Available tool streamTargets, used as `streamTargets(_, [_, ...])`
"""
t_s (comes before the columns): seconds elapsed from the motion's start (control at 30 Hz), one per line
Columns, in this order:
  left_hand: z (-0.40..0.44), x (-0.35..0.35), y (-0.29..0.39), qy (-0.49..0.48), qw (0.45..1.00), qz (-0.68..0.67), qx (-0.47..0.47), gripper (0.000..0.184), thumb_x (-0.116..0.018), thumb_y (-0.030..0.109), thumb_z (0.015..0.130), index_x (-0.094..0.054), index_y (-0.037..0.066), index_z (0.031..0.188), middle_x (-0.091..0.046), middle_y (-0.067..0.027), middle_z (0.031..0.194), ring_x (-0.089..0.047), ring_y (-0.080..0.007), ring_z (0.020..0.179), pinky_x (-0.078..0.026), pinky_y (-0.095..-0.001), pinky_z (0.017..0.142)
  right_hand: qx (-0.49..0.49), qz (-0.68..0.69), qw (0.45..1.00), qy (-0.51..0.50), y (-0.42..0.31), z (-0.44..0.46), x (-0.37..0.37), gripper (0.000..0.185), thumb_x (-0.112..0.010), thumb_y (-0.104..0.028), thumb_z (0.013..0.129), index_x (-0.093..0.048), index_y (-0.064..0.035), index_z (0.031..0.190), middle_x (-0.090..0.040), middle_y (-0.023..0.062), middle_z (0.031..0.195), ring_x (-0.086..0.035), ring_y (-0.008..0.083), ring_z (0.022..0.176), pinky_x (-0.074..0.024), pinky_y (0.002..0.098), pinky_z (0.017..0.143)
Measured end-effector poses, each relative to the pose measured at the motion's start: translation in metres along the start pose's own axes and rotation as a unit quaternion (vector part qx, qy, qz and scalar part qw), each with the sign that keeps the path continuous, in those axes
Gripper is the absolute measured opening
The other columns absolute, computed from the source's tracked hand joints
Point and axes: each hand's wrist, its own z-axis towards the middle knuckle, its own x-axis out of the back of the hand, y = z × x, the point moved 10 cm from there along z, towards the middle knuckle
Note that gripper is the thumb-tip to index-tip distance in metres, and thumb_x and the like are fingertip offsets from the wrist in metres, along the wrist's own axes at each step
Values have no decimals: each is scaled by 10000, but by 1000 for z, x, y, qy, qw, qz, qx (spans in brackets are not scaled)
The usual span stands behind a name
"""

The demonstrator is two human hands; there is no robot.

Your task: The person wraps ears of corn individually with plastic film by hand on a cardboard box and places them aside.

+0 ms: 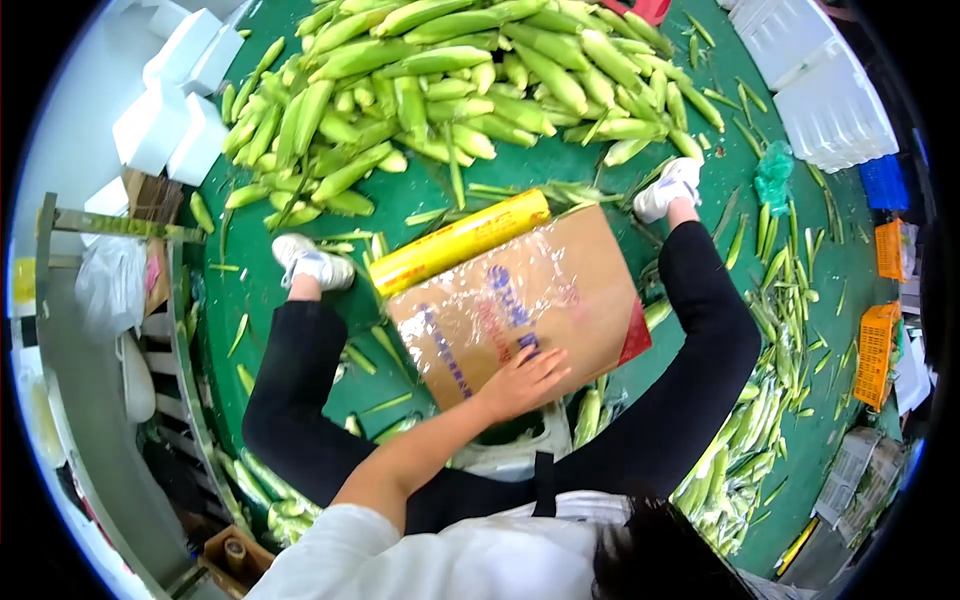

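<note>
My left hand [522, 383] lies on the near part of a brown cardboard box [570, 270], its fingers spread and holding nothing. Blue and red print marks the box top, and shiny clear film covers part of it. Along the box's far edge rests a yellow roll of plastic wrap [460, 240], slightly tilted in view. The box is between my legs, in front of a pale stool [520, 455] I sit on. My right hand does not show.
A large heap of green corn ears [430, 80] covers the floor ahead. Wrapped corn [735, 450] lies at the right, among loose husks. White foam boxes [165, 125] stand at left, a metal rack [180, 350] below them. Orange crates [877, 350] line the right side.
</note>
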Motion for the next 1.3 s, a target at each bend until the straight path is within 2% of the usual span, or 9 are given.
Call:
streamTargets(0.1, [9, 21, -33, 83, 986, 4, 148, 590, -600, 113, 831, -509, 122, 1414, -431, -161, 1506, -388, -291, 1424, -237, -554, 1161, -34, -163, 981, 99, 17, 31, 48, 413, -621, -235, 958, -534, -9, 1292, -633, 103, 1043, -593, 197, 925, -502, 350, 830])
streamTargets(0.23, [50, 45, -79, 112, 939, -26, 323, 595, -585, 121, 842, -485, 111, 1428, -374, -160, 1550, -317, -305, 1468, -190, -596, 1173, 340, -179, 901, 200, -232, 125, 43, 296, -572, -151, 990, -575, 10, 1238, -627, 81, 1001, -568, 170, 893, -477, 318, 813])
streamTargets(0.4, [61, -121, 33, -136, 919, -368, 50, 514, -520, 162, 920, -488, 97, 1428, -364, -144, 1575, -291, -284, 1488, -257, -529, 1187, 593, -129, 789, -95, -678, 158, -359, 349, -663, -148, 928, -626, -6, 1244, -683, 125, 1114, -649, 200, 1029, -494, 323, 925])
streamTargets(0.47, [69, -95, 88, -16, 975, -151, -163, 474, -487, 138, 937, -512, 115, 1410, -443, -145, 1517, -386, -292, 1437, -337, -448, 1168, 772, -287, 567, 18, -752, 120, -517, 534, -703, -175, 835, -560, -22, 1327, -620, 195, 1284, -584, 378, 1196, -461, 437, 1022])
streamTargets(0.53, [75, -128, 73, -118, 945, -304, 23, 438, -484, 126, 943, -538, 95, 1376, -491, -138, 1475, -494, -297, 1331, -398, -435, 1116, 739, -443, 499, 93, -785, 150, -633, 624, -648, -119, 841, -450, -87, 1432, -528, 150, 1402, -500, 304, 1314, -432, 455, 1065])
streamTargets(0.67, [90, -53, 0, -11, 885, -418, 205, 507, -584, 62, 868, -558, 87, 1374, -614, -164, 1265, -617, -363, 1073, -509, -430, 931, 614, -555, 553, 98, -764, 166, -689, 536, -710, -182, 810, -514, -126, 1305, -559, 99, 1335, -496, 269, 1310, -419, 483, 1071])
streamTargets(1.03, [119, 88, -77, 317, 759, -397, 408, 797, -775, 204, 852, -318, 5, 1474, -477, -188, 1431, -462, -304, 1333, -396, -415, 1095, 473, -120, 652, -580, -572, -140, -505, 707, -670, -415, 952, -410, 10, 1454, -551, 138, 1373, -520, 233, 1249, -411, 355, 1061])
streamTargets(1.2, [11, 110, -107, 239, 755, -386, 472, 740, -785, 189, 840, -322, 53, 1402, -617, -182, 1231, -626, -277, 1119, -510, -398, 947, 538, -180, 812, -141, -505, -58, -475, 518, -652, -425, 949, -610, 6, 1233, -687, 218, 1084, -670, 348, 1001, -520, 437, 869])
streamTargets(1.3, [-28, 117, -136, 115, 892, -172, 402, 692, -692, 105, 826, -316, 47, 1404, -610, -284, 1184, -612, -475, 1098, -515, -474, 921, 622, -361, 694, -34, -433, -94, -500, 451, -706, -409, 908, -629, -25, 1131, -673, 169, 1047, -637, 339, 1005, -518, 432, 839])
